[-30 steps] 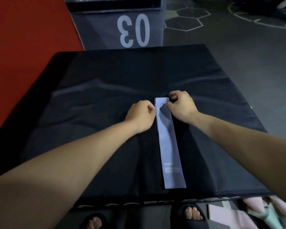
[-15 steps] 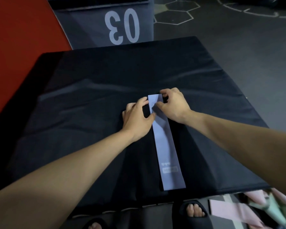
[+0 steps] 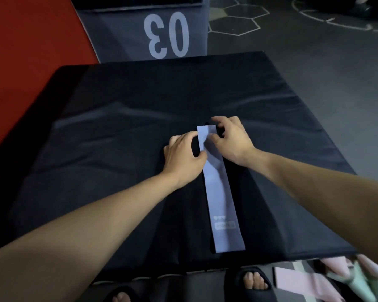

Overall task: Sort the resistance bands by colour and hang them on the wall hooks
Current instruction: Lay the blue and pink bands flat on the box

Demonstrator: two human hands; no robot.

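Both hands, left and right, pinch the lilac band lying flat on the black mat; pink and green bands lie on the floor nearby.

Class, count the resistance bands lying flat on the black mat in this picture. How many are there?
1: a lavender band lies lengthwise on the black mat, both hands at its far end. Pink and green bands lie off the mat, on the floor; something dark beneath the lavender one may be another.

Band flat on mat, hands at far end; more bands on floor right.
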